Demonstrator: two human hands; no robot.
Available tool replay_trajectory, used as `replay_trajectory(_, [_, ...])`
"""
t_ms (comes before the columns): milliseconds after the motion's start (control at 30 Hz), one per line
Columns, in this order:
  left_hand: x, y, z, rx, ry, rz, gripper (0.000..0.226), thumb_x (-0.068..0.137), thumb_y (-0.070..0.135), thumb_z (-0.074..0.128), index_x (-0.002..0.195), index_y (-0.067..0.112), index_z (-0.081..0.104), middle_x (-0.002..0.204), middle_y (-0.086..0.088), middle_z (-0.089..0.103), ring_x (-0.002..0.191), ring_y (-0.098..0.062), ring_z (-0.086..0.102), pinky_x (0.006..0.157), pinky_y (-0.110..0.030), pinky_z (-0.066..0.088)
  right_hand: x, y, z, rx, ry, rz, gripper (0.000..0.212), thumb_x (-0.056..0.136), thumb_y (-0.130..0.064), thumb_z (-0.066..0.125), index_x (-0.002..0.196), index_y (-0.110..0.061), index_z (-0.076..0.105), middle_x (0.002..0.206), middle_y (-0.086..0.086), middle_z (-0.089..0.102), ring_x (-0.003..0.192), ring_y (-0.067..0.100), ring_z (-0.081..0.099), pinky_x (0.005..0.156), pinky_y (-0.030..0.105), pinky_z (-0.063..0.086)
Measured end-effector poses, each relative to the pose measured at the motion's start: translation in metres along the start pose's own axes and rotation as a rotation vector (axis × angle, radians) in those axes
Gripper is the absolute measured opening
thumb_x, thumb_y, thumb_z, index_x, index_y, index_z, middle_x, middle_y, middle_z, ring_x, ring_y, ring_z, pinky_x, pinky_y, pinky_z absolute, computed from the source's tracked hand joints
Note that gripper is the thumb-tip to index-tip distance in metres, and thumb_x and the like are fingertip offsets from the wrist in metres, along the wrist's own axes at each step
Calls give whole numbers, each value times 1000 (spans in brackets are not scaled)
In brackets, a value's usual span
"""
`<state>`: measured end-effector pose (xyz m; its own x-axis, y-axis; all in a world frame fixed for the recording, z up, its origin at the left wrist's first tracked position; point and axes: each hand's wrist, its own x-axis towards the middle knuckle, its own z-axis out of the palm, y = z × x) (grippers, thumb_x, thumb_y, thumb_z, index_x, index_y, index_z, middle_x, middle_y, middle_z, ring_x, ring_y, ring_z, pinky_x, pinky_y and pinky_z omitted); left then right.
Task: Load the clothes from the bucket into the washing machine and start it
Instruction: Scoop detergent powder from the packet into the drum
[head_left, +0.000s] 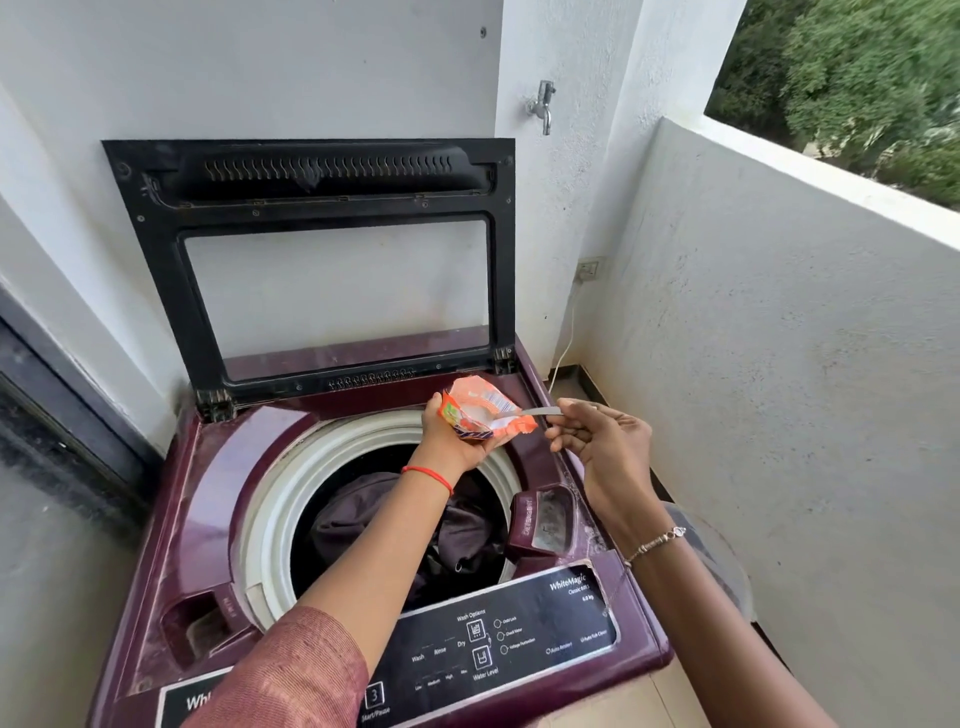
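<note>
Above the open drum of the washing machine (218, 467) I see my left hand (452, 436) wrapped around an orange detergent packet (485, 410), fingers curled under it and thumb on its near side, the torn mouth facing right. My right hand (597, 441) pinches the handle of a metal spoon (535, 411) between thumb and fingertips; the spoon's bowl sits inside the packet among white powder. Print on the packet is too crumpled for me to read.

Down in the drum lie the dark clothes (363, 514), a loose heap filling the bottom. The lid (150, 249) stands upright against the wall behind. At the drum's right rim the small detergent drawer (543, 525) is open, with embossed lettering along its front edge that I can't make out.

On the control panel (519, 639) along the machine's near edge I read "WhiteMagic", "Classic", "Wash Options", "Wash", "Rinse", "Dry", "Water Level" and "Start/Pause", plus a digit 3 on the display.

Room is narrow: a white parapet wall (779, 364) runs close along the machine's right side, with a tap (543, 104) and a socket (589, 269) at the far corner. A glass door frame closes the left side. The space over the drum is open apart from my two forearms.
</note>
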<state>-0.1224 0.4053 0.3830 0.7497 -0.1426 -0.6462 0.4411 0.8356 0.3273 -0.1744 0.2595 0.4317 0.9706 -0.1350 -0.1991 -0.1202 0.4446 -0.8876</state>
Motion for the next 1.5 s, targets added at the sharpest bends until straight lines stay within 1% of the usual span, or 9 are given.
replay_trajectory(100, [0,-4,-1,2,17,-34,72,93,57,27,140,3,35,143,-26,36,130,-50,33,69,-46,55,0,1,-5,48,28,25,12,82,11,55,73,10,62,51,16,61,41,20,58,41,21,49])
replay_trajectory(267, [6,-8,2,-25,51,-39,76,92,60,29,140,2,34,142,-30,35,129,-52,34,38,-43,51,0,0,-17,127,53,28,12,82,8,59,72,6,65,55,17,61,45,21,58,44,22,50])
replay_trajectory(367, [11,-11,-1,-67,54,-42,77,91,61,30,140,2,34,143,-30,34,129,-52,33,63,-45,56,1,-2,-22,165,57,28,19,81,7,59,65,1,68,51,14,60,46,21,59,43,22,49])
replay_trajectory(433, [11,-13,-3,-71,39,-46,76,92,61,29,140,3,34,143,-29,35,130,-51,33,91,-45,48,1,-4,-25,159,61,22,18,81,7,59,66,2,67,50,13,60,46,21,59,43,22,49])
replay_trajectory(500, [9,-16,-2,-55,34,-51,75,92,60,29,140,2,36,143,-29,36,130,-51,34,101,-45,40,0,-7,-29,147,64,6,15,82,7,58,70,4,66,49,12,61,44,19,60,42,21,49])
replay_trajectory(767, [4,-24,1,-10,52,-46,75,92,60,29,138,1,37,142,-30,36,130,-52,33,101,-45,41,-3,-14,-37,138,55,-13,14,83,10,54,73,7,63,46,9,61,42,17,60,41,19,49])
replay_trajectory(1133, [9,-27,-4,-28,62,-28,73,93,58,28,137,2,39,143,-28,35,131,-50,31,61,-43,57,-8,-20,-53,143,65,-29,13,81,9,54,72,6,63,46,9,61,43,18,60,42,19,49])
replay_trajectory(1267, [10,-29,-10,-72,51,-17,72,94,56,29,139,1,35,145,-28,32,133,-49,28,104,-43,39,-11,-22,-61,134,87,-46,13,82,9,53,74,6,63,47,8,60,43,17,59,42,19,48])
replay_trajectory(1500, [13,-30,-21,-103,58,34,72,95,56,25,140,1,33,146,-29,30,134,-49,26,108,-47,31,-23,-22,-79,152,139,-71,13,82,8,53,73,6,63,52,11,63,43,18,58,42,20,48])
